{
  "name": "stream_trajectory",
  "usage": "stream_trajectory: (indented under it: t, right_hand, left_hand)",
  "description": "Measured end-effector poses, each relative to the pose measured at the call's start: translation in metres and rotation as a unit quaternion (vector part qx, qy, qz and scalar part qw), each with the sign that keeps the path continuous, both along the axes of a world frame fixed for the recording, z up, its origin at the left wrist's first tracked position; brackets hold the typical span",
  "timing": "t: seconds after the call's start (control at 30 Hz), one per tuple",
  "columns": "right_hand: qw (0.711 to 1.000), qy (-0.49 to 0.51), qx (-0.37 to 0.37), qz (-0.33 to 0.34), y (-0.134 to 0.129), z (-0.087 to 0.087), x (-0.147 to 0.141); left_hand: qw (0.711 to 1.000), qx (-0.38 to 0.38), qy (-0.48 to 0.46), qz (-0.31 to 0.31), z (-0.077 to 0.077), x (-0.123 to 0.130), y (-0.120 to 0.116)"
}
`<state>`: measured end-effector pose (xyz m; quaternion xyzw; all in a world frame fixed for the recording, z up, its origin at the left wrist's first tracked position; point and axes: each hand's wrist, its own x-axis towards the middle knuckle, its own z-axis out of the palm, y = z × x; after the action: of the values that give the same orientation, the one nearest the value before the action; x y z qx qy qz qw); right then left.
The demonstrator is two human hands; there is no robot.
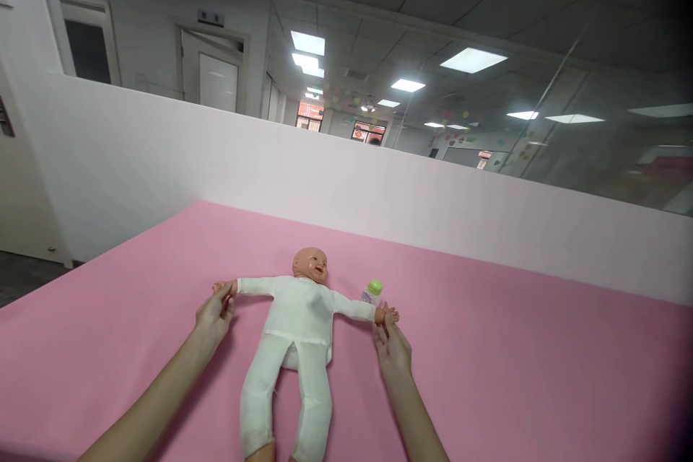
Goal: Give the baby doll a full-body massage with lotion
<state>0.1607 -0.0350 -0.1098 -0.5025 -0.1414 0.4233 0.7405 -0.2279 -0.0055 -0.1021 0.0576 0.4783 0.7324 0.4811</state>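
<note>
A baby doll [299, 310] with a white cloth body lies on its back on the pink padded table [514, 361], both arms stretched out sideways. My left hand [215, 314] is closed around the doll's wrist at the left of the view. On the other side, my right hand [394, 348] pinches the doll's other wrist between thumb and fingers. Just behind that arm stands a small bottle [373, 291] with a green cap, its lower part hidden by the doll's sleeve. The doll's feet run out of the bottom of the view.
A low white wall [336, 180] borders the table's far side, with a glass pane [460, 101] above it. At the far left is a door [22, 180], beyond the table's left edge. Another door [211, 72] stands in the background.
</note>
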Motion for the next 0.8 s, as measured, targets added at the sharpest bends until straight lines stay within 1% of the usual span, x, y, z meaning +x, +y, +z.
stream_trajectory:
  t: [0.07,0.1,0.17,0.23,0.27,0.3,0.33,0.37,0.4,0.43,0.47,0.5,0.53,0.57,0.6,0.63,0.67,0.7,0.8]
  right_hand:
    - [0.998,-0.054,0.027,0.019,-0.005,0.014,-0.014]
    - [0.994,-0.091,0.047,0.029,-0.008,0.022,-0.022]
    - [0.980,-0.172,0.086,0.046,-0.015,0.034,-0.041]
    - [0.956,-0.257,0.117,0.075,-0.022,0.039,-0.059]
    - [0.937,-0.308,0.129,0.099,-0.026,0.037,-0.067]
    - [0.910,-0.368,0.143,0.126,-0.030,0.034,-0.074]
    - [0.872,-0.436,0.158,0.156,-0.034,0.029,-0.080]
    - [0.824,-0.506,0.176,0.185,-0.037,0.024,-0.084]
    - [0.770,-0.570,0.198,0.207,-0.039,0.018,-0.087]
    - [0.717,-0.623,0.222,0.221,-0.040,0.012,-0.088]
    - [0.670,-0.663,0.244,0.229,-0.041,0.008,-0.089]
    - [0.631,-0.693,0.261,0.232,-0.041,0.005,-0.089]
    - [0.604,-0.712,0.273,0.232,-0.041,0.004,-0.088]
    - [0.587,-0.724,0.279,0.231,-0.040,0.004,-0.087]
    - [0.584,-0.727,0.279,0.230,-0.038,0.006,-0.085]
    - [0.593,-0.722,0.274,0.226,-0.037,0.009,-0.082]
    - [0.617,-0.709,0.263,0.217,-0.036,0.013,-0.079]
    - [0.654,-0.686,0.245,0.204,-0.035,0.018,-0.075]
    - [0.804,-0.559,0.157,0.125,-0.030,0.033,-0.054]
  left_hand:
    - [1.000,0.007,0.018,-0.014,0.008,0.007,-0.004]
    - [0.998,0.021,0.047,-0.020,0.015,0.013,-0.007]
    - [0.986,0.070,0.144,-0.035,0.028,0.028,-0.014]
    - [0.956,0.122,0.263,-0.055,0.037,0.044,-0.022]
    - [0.931,0.147,0.325,-0.074,0.039,0.051,-0.026]
    - [0.901,0.170,0.387,-0.095,0.039,0.058,-0.030]
    - [0.866,0.188,0.449,-0.112,0.036,0.064,-0.035]
    - [0.826,0.203,0.510,-0.127,0.033,0.069,-0.038]
    - [0.780,0.215,0.571,-0.143,0.028,0.072,-0.041]
    - [0.728,0.226,0.628,-0.157,0.022,0.075,-0.044]
    - [0.675,0.235,0.678,-0.170,0.017,0.078,-0.046]
    - [0.626,0.240,0.720,-0.179,0.012,0.079,-0.047]
    - [0.586,0.241,0.751,-0.186,0.009,0.080,-0.048]
    - [0.561,0.237,0.770,-0.189,0.007,0.081,-0.048]
    - [0.551,0.232,0.779,-0.188,0.008,0.080,-0.048]
    - [0.554,0.227,0.779,-0.187,0.011,0.078,-0.047]
    - [0.571,0.222,0.768,-0.187,0.016,0.075,-0.046]
    - [0.601,0.215,0.747,-0.184,0.022,0.070,-0.045]
    - [0.719,0.175,0.656,-0.149,0.042,0.048,-0.038]
